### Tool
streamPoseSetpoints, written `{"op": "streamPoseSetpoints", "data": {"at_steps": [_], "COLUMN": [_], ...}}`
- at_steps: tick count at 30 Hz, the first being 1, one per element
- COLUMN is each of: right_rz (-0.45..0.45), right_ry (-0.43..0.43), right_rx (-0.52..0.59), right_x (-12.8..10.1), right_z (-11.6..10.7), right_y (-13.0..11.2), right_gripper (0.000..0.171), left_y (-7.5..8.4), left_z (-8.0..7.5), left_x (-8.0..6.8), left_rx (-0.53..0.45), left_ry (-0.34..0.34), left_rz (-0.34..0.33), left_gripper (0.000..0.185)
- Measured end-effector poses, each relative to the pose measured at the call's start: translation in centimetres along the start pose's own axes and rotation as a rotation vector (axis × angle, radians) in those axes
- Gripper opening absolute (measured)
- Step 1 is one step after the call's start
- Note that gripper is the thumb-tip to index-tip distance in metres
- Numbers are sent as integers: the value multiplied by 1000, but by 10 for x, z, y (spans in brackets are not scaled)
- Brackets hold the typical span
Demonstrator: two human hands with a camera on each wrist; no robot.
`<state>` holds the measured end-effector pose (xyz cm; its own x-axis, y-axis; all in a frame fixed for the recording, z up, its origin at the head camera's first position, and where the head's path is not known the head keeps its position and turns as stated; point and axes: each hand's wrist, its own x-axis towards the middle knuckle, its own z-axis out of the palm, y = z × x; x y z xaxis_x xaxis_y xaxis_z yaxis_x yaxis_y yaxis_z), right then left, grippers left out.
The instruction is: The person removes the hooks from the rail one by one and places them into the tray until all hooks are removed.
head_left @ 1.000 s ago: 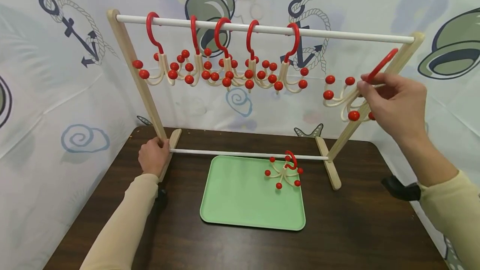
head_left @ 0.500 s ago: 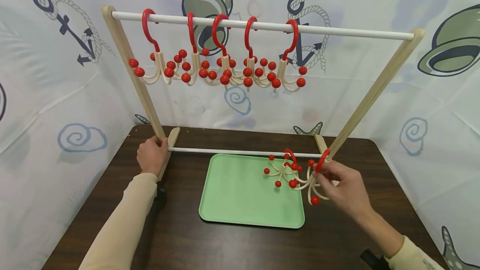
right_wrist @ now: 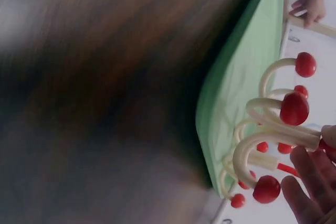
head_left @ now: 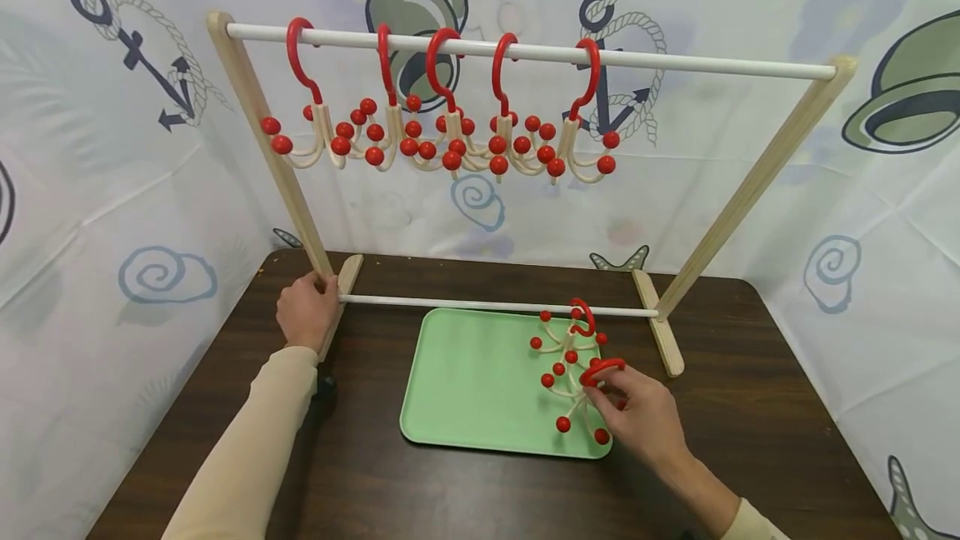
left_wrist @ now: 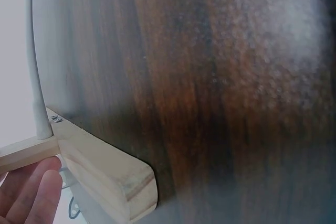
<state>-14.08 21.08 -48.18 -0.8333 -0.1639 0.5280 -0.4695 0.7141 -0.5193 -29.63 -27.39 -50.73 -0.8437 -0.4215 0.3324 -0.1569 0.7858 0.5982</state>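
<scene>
the green tray point(head_left: 465, 390) holds two hook hangers at its right edge: one point(head_left: 570, 332) lies by the far right corner, the other hanger point(head_left: 577, 394) by the near right corner. the right hand point(head_left: 637, 419) pinches this one by its red hook, the hook pointing right, the ball-tipped arms spreading left and toward the near edge. the left hand point(head_left: 303, 311) grips the rack's left post point(head_left: 262, 140).
</scene>
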Motion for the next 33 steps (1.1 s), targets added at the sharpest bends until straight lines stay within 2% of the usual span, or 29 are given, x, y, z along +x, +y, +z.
{"op": "streamPoseSetpoints", "data": {"at_steps": [5,10,17,25,33], "right_rz": [82,86,154,221,346], "right_ry": [39,72,57,48,-9], "right_rx": [12,-33,-113,-96,-122], "right_x": [-9,-11,-16,-20,-27], "right_z": [14,22,27,30,27], "right_y": [-1,0,-1,-3,-9], "right_gripper": [22,21,17,18,26], "left_y": [2,2,4,3,3], "left_z": [0,1,0,-1,-2], "left_x": [0,0,-1,-1,-2], "left_rx": [-3,-4,-7,-6,-9], "left_ry": [1,0,-11,-8,-19], "left_rz": [-4,-12,-17,-35,-24], "left_gripper": [35,33,35,34,35]}}
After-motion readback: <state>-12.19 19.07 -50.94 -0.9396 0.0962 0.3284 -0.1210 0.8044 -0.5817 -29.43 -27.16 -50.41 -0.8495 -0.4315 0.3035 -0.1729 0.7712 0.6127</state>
